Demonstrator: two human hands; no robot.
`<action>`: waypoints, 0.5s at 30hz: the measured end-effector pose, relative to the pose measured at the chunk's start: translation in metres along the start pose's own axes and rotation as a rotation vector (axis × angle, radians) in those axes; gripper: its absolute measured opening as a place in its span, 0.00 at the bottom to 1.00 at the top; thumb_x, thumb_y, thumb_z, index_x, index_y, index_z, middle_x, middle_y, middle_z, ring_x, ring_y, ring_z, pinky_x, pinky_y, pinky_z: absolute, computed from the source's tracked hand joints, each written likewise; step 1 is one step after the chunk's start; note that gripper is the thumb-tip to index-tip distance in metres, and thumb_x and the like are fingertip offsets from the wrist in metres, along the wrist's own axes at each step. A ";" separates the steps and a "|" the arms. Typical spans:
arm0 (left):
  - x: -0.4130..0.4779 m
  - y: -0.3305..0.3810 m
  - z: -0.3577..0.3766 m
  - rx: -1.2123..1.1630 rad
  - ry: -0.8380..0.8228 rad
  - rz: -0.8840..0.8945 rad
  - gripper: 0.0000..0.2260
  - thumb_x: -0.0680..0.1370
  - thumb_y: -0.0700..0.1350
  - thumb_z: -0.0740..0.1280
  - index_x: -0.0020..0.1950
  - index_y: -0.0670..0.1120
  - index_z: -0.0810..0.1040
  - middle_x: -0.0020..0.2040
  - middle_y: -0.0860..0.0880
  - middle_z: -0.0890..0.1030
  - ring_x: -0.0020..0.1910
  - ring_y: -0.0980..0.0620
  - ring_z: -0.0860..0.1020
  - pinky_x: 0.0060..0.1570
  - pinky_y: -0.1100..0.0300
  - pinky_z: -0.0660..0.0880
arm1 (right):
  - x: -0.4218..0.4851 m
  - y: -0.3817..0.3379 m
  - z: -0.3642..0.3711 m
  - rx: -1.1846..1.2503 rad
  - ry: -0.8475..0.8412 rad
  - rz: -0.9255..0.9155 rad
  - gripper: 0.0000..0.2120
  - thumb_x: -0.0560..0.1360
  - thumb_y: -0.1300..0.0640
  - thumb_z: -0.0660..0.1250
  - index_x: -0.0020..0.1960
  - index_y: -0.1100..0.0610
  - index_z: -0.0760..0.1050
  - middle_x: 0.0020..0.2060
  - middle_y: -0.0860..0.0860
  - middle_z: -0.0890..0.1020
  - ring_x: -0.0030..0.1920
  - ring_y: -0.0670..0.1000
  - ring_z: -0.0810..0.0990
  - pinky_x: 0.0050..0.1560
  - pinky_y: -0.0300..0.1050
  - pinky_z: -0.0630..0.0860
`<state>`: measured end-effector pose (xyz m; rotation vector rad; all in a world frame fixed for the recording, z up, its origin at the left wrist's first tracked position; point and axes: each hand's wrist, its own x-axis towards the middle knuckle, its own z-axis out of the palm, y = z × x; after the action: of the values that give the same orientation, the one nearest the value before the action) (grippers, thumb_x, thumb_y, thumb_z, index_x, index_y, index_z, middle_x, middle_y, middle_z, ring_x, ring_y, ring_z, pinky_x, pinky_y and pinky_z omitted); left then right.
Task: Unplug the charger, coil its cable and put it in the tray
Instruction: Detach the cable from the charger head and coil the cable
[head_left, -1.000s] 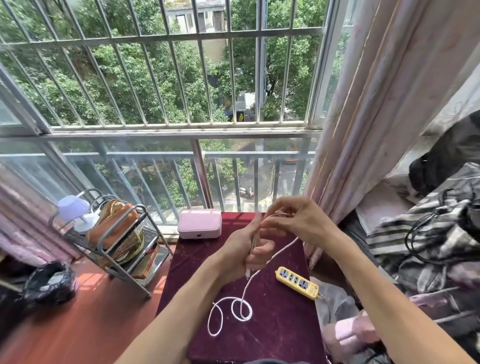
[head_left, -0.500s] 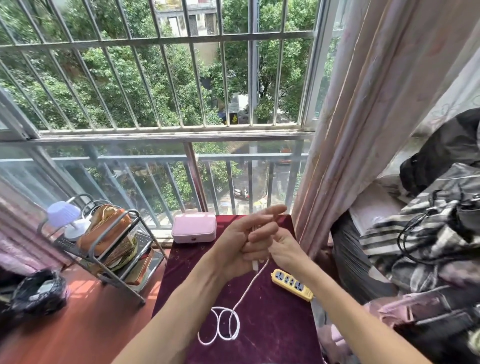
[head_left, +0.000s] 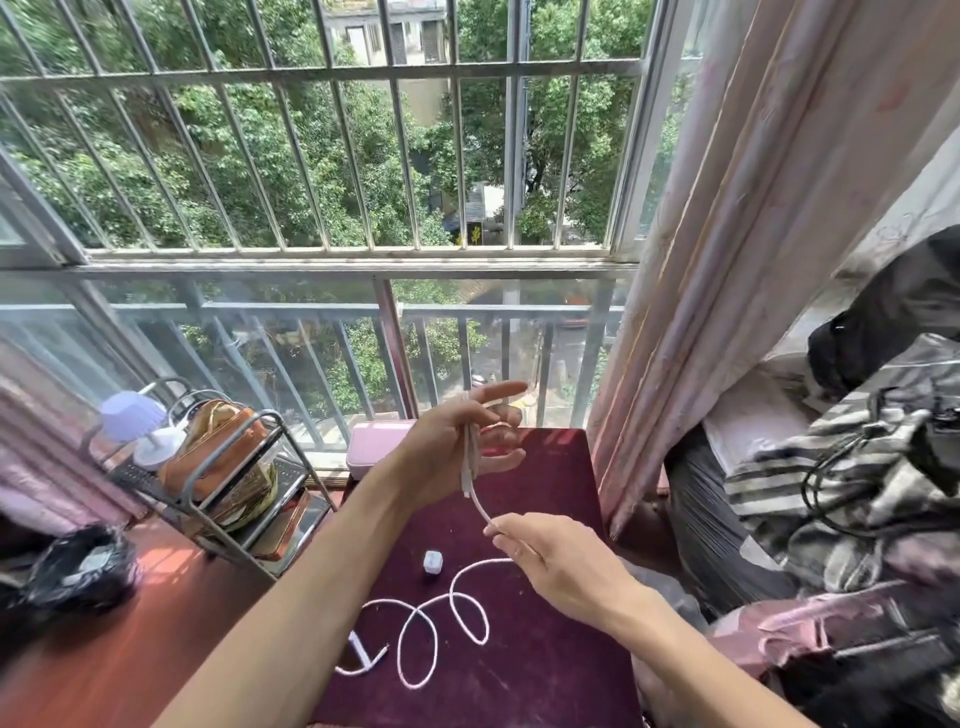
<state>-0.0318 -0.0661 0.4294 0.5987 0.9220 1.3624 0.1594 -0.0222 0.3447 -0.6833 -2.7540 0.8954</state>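
The white cable (head_left: 470, 613) runs from your left hand (head_left: 457, 447) down to your right hand (head_left: 550, 561) and on in loose loops over the dark red table top (head_left: 550, 675) below both. A few turns hang around your left palm, with the forefinger stretched out straight and the other fingers half curled, so that hand is mostly open with the strands draped over it. Your right thumb and forefinger are pinched shut on the cable just below those hanging strands; the other fingers are folded loosely under. The small white charger block (head_left: 432, 561) stands on the table left of your right fingertips, apart from them. Behind your left fingers lies a pink box (head_left: 371, 447), partly hidden by the wrist. Farther left stands a wire rack (head_left: 218, 493).
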 end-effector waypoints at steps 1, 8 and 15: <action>0.000 -0.002 -0.007 0.019 0.015 -0.006 0.23 0.77 0.34 0.59 0.74 0.40 0.70 0.44 0.45 0.79 0.39 0.51 0.80 0.54 0.44 0.79 | -0.002 0.000 -0.005 -0.023 0.011 -0.020 0.12 0.85 0.44 0.60 0.64 0.41 0.77 0.52 0.42 0.86 0.53 0.44 0.84 0.54 0.48 0.80; 0.003 -0.023 -0.025 0.083 0.055 -0.054 0.19 0.78 0.38 0.63 0.68 0.44 0.78 0.50 0.45 0.83 0.55 0.45 0.82 0.63 0.31 0.72 | -0.006 -0.011 -0.035 -0.059 0.060 -0.179 0.10 0.85 0.47 0.64 0.60 0.45 0.83 0.45 0.44 0.82 0.44 0.42 0.79 0.45 0.38 0.75; -0.001 -0.046 -0.007 0.419 0.004 -0.145 0.16 0.77 0.36 0.60 0.62 0.41 0.79 0.58 0.40 0.83 0.57 0.45 0.82 0.56 0.43 0.78 | 0.014 -0.035 -0.103 0.019 -0.037 -0.218 0.05 0.80 0.49 0.72 0.53 0.46 0.87 0.44 0.40 0.82 0.46 0.40 0.81 0.44 0.38 0.76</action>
<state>-0.0124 -0.0753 0.3885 0.8280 1.2418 1.0455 0.1644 0.0125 0.4487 -0.3570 -2.7792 0.8921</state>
